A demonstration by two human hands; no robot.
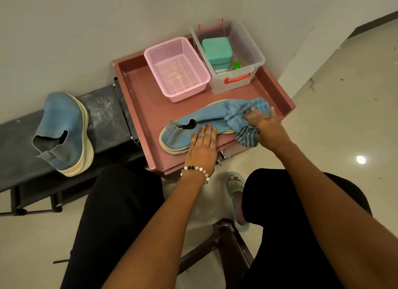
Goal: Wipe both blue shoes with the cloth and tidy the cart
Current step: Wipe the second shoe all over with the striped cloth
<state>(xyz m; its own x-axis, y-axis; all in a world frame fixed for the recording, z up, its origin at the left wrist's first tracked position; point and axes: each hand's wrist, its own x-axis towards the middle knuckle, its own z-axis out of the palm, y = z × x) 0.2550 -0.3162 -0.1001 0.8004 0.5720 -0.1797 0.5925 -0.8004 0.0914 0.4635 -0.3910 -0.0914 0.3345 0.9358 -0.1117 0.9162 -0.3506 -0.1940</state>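
One blue shoe (206, 116) with a cream sole lies on the pink cart top (146, 103), toe pointing right. My left hand (203, 145) presses flat on its heel side with straight fingers. My right hand (259, 118) presses a blue striped cloth (243, 116) against the shoe's toe; the cloth is bunched under the fingers and hangs over the cart's front edge. The second blue shoe (64, 131) stands on a black bench (105, 116) to the left.
A pink mesh basket (176, 71) and a clear plastic bin (243, 49) holding a teal box stand at the back of the cart. Walls close in behind. My legs, a sandalled foot (235, 187) and a dark stool (228, 241) are below.
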